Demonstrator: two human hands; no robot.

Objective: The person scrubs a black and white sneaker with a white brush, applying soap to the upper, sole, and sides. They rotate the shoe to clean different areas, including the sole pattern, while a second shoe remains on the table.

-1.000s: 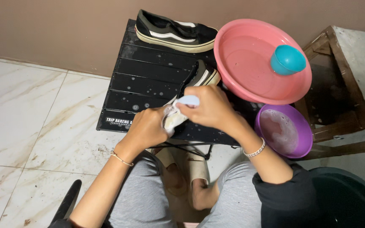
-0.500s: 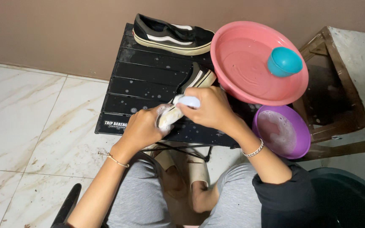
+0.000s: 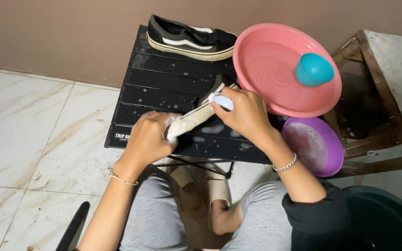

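Gripping the dark canvas sneaker (image 3: 201, 109) at the black slatted table's (image 3: 164, 79) near edge, left hand (image 3: 147, 139) closed steadies its toe while right hand (image 3: 243, 111) clasps a pale brush (image 3: 222, 101) against it.

head cam, steep downward, close over table (image 3: 164, 88)

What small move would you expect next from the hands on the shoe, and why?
Probably another short scrubbing stroke along the sole edge. The left hand grips the soapy toe of the sneaker on the black slatted table, while the right hand presses a small white brush against its side; suds show there.
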